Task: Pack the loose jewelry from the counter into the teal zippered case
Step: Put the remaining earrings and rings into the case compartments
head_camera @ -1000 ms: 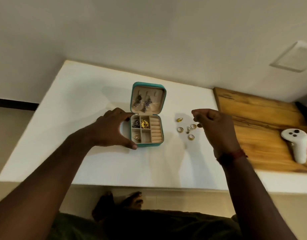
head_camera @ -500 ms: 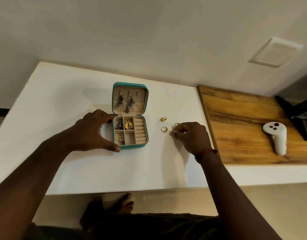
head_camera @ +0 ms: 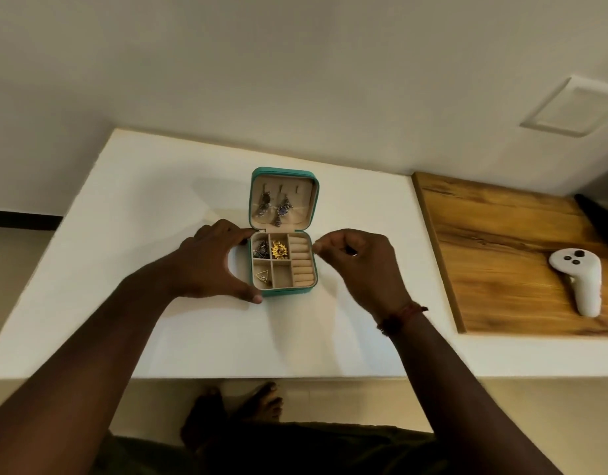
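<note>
Case [head_camera: 282,231] open on the white desk [head_camera: 151,207], our hands on either side.
Our left hand [head_camera: 210,262] braces the case's left wall, fingers spread against it. Our right hand [head_camera: 359,260] hovers just right of the ring rolls, fingers curled closed; whether they hold jewelry we cannot tell. A white controller [head_camera: 578,281] lies on the wooden board [head_camera: 494,241].
</note>
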